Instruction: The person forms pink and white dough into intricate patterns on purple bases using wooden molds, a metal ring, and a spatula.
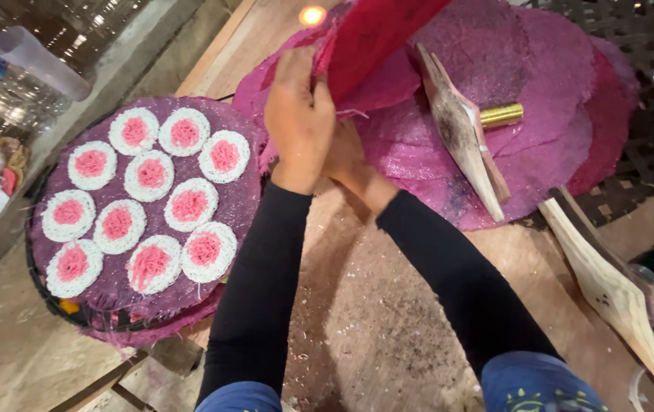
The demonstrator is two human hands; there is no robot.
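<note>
Both hands are up at the stack of round pinkish-purple woven mats (525, 160): the left hand (299, 114) has its fingers curled over the edge of a deep-red, rough-textured round mat (376, 34), lifting it off the pile so it stands tilted. The right hand (346, 160) sits mostly hidden behind the left, so can't tell its grip. Off to the left, a purple round tray mat (239, 198) carries white-and-pink noodle discs (190, 204), and a wooden paddle-like press (460, 133) lies on the stack.

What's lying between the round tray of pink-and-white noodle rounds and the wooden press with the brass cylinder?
In the head view, both hands, left hand and right hand, lie between the tray and the wooden press, gripping a lifted pink mesh sheet over the stacked sheets.
</note>
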